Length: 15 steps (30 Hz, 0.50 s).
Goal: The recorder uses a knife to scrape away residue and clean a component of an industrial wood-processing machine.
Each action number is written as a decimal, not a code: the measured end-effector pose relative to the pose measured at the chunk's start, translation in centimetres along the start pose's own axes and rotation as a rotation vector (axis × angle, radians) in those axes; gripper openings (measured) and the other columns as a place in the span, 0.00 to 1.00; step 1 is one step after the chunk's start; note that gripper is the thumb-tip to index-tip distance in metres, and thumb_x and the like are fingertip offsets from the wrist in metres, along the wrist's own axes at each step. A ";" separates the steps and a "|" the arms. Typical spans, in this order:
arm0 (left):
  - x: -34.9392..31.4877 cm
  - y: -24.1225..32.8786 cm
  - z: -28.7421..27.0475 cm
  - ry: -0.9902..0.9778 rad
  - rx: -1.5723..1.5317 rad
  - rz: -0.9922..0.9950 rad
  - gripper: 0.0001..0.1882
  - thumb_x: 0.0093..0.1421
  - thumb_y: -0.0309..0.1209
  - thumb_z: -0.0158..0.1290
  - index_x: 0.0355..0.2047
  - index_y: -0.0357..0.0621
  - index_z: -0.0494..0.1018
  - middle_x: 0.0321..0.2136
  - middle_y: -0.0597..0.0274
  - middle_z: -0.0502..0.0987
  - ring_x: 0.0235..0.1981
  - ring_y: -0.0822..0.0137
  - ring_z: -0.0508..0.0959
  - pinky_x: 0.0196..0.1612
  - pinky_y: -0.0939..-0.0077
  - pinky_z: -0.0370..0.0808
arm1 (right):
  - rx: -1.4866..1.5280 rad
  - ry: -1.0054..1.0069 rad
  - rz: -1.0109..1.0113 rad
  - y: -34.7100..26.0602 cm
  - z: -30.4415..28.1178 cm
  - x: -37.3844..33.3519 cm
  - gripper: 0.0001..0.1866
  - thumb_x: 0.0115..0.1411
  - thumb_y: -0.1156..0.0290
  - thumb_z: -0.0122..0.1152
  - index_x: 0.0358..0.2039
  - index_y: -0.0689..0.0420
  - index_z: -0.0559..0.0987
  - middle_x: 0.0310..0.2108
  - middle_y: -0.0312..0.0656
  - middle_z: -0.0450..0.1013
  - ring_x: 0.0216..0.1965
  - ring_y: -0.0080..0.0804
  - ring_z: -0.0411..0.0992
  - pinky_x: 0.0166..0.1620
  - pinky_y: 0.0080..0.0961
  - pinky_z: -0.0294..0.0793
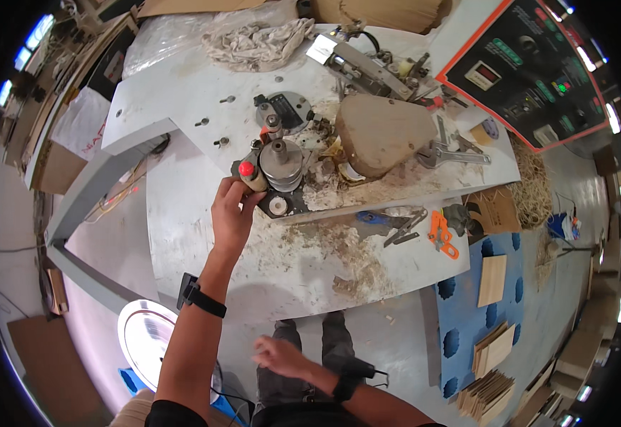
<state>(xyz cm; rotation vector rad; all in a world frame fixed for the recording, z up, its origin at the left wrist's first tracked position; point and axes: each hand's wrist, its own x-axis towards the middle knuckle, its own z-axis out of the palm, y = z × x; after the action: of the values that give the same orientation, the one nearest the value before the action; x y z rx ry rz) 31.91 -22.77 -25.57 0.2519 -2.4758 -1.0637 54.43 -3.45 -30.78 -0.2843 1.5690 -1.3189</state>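
Observation:
My left hand (230,213) reaches up to a machine on the grey table (203,235) and grips a small beige bottle with a red cap (251,176). The bottle stands right beside a round metal roller head (281,162). A rounded wooden block (381,132) lies to the right of the roller. My right hand (280,357) hangs low over the floor by my legs, fingers spread, holding nothing.
Sawdust and shavings cover the table front. Orange pliers (442,235), a blue-handled tool (378,218) and an adjustable wrench (453,153) lie at the right. A crumpled rag (260,43) sits at the back. A black control panel (538,64) stands far right; wood pieces (494,279) lie on the floor.

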 end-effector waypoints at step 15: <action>-1.2 -0.9 0.5 0.091 -0.020 -0.167 0.14 0.55 0.25 0.66 0.38 0.34 0.74 0.34 0.62 0.74 0.31 0.70 0.75 0.39 0.75 0.74 | 0.480 1.764 0.129 17.6 -33.8 -1.7 0.20 0.70 0.61 0.50 0.45 0.70 0.72 0.40 0.50 0.72 0.38 0.37 0.70 0.45 0.36 0.71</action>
<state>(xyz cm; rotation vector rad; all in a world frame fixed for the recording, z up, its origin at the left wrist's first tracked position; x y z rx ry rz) 32.70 -22.64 -26.91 0.4971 -2.3949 -1.1172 35.44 24.38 -48.65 1.6806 2.3353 -1.8230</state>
